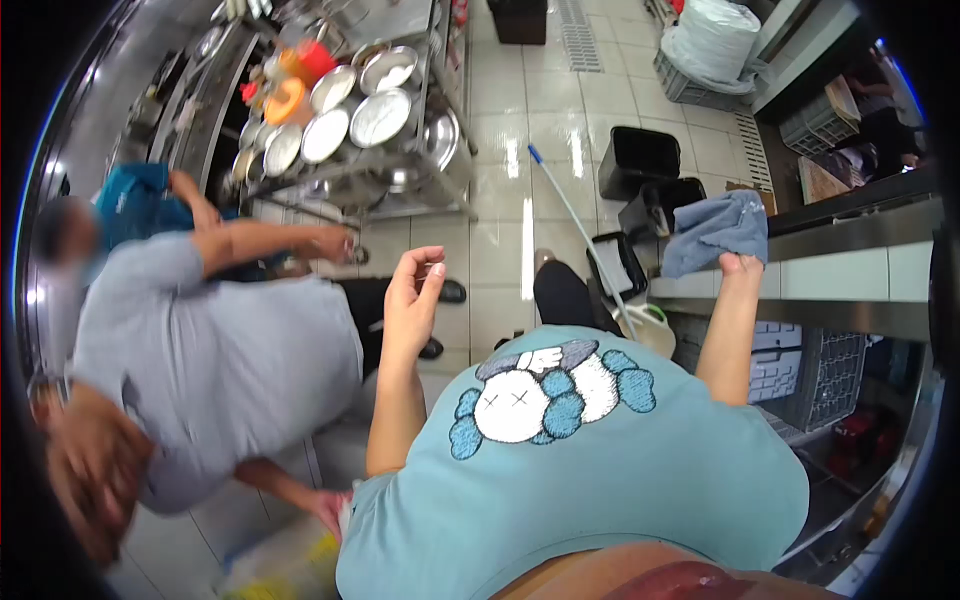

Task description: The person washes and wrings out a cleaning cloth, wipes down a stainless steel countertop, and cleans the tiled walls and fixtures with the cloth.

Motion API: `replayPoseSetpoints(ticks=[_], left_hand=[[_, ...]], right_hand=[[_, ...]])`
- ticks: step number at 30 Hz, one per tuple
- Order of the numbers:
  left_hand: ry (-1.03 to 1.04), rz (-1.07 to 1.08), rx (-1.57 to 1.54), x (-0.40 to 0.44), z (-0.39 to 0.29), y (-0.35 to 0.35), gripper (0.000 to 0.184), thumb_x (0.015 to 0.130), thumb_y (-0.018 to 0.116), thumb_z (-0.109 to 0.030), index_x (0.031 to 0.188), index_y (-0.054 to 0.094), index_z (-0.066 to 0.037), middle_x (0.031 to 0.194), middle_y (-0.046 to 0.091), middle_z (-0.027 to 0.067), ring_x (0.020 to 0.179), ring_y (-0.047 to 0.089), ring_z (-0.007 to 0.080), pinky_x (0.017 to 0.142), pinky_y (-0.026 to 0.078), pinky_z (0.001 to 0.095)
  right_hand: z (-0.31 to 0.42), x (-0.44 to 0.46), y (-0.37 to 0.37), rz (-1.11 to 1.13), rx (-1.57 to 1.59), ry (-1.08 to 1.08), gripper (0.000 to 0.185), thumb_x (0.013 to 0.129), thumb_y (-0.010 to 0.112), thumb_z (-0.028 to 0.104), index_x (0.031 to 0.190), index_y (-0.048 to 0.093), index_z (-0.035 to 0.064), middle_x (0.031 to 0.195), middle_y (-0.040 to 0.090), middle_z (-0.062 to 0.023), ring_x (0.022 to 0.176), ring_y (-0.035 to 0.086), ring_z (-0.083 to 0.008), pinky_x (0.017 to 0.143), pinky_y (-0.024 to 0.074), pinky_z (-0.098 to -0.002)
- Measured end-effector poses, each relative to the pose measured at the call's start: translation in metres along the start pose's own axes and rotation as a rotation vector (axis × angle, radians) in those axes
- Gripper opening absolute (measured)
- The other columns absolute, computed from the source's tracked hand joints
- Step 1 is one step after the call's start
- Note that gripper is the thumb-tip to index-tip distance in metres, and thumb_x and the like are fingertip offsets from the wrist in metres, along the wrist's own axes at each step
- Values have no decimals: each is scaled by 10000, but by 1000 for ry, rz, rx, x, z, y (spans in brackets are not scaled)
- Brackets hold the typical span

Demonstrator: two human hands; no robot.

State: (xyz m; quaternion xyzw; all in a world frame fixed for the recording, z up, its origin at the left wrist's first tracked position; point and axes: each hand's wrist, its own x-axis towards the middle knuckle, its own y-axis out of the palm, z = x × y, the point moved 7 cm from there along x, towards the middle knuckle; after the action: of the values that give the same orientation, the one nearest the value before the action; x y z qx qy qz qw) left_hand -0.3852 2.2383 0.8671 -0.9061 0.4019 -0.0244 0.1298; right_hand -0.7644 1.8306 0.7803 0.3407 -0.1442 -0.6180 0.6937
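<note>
A grey-blue cloth (715,235) hangs bunched from my right hand (740,264), which is closed on its lower edge at the right. Pale specks dot the upper part of the cloth. It is held beside the steel counter edge (840,240). My left hand (412,295) is raised in front of my body over the tiled floor. Its fingers are loosely curled with a gap to the thumb, and nothing shows between them.
A co-worker in a grey shirt (220,365) stands close at my left; another in teal (150,205) is beyond. A steel table (440,185) carries several bowls. A blue-tipped pole (575,220) leans among black bins (640,165). Crates (780,365) sit under the right counter.
</note>
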Motion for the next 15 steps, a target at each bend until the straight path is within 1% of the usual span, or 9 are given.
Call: replayPoseSetpoints(ticks=[1, 2, 5, 7, 8, 9, 11, 13, 15], left_hand=[[42, 29, 34, 34, -7, 12, 262, 979, 582, -143, 1209, 581, -17, 1119, 630, 48, 1029, 557, 112, 911, 437, 261], [62, 99, 51, 79, -12, 29, 255, 977, 586, -152, 1200, 589, -28, 1109, 635, 39, 1022, 556, 105, 899, 437, 254], [57, 344, -8, 206, -13, 87, 247, 958, 613, -159, 1162, 609, -20, 1016, 642, 25, 930, 572, 113, 847, 469, 268], [71, 395, 8, 288, -11, 121, 249, 952, 622, -164, 1159, 618, -27, 1016, 652, 40, 925, 590, 128, 847, 478, 281], [76, 412, 59, 329, -6, 137, 249, 949, 625, -163, 1157, 621, -27, 1016, 657, 52, 922, 599, 139, 846, 484, 290], [66, 426, 105, 361, -12, 150, 250, 945, 629, -163, 1155, 623, -27, 1016, 662, 63, 918, 608, 151, 846, 490, 299], [69, 483, 108, 413, -27, 167, 261, 947, 628, -169, 1164, 619, -24, 1009, 673, 79, 912, 618, 159, 839, 499, 312], [99, 542, 53, 466, -43, 169, 269, 952, 624, -175, 1173, 615, -23, 1021, 675, 73, 910, 616, 147, 837, 499, 307], [110, 516, 60, 521, -50, 159, 277, 957, 622, -184, 1180, 612, -21, 1030, 679, 64, 908, 614, 137, 836, 498, 298]], right_hand=[[-9, 26, -5, -6, 15, -24, 150, 966, 567, 204, 1005, 624, 71, 1014, 672, -83, 928, 647, -222, 850, 545, -363], [-24, 59, -1, 132, 57, 30, 158, 968, 553, 220, 972, 611, 72, 980, 674, -93, 887, 647, -230, 805, 547, -363], [-31, 99, 72, -45, -183, 38, 286, 978, 480, 311, 907, 567, 49, 805, 672, -174, 749, 648, -288, 688, 541, -388], [-31, 158, 98, -91, -498, -50, 154, 873, 556, 160, 908, 554, 10, 878, 682, -260, 730, 656, -343, 690, 548, -394], [-26, 184, 118, -97, -473, -90, 154, 873, 556, 160, 908, 554, 10, 878, 682, -260, 730, 656, -343, 690, 548, -394], [-24, 202, 145, 37, -348, -115, 175, 819, 568, 106, 934, 578, -24, 897, 687, -259, 759, 665, -340, 720, 554, -388], [-13, 239, 190, 160, -242, -142, 227, 764, 579, 52, 960, 601, -59, 915, 692, -257, 788, 674, -336, 750, 560, -383], [-10, 273, 230, 35, -164, -15, 352, 690, 586, 16, 1008, 624, -131, 958, 693, -266, 845, 686, -339, 791, 565, -387], [-9, 316, 255, 161, -273, -77, 389, 709, 592, 22, 1058, 629, -147, 976, 688, -280, 840, 691, -349, 762, 577, -401]])
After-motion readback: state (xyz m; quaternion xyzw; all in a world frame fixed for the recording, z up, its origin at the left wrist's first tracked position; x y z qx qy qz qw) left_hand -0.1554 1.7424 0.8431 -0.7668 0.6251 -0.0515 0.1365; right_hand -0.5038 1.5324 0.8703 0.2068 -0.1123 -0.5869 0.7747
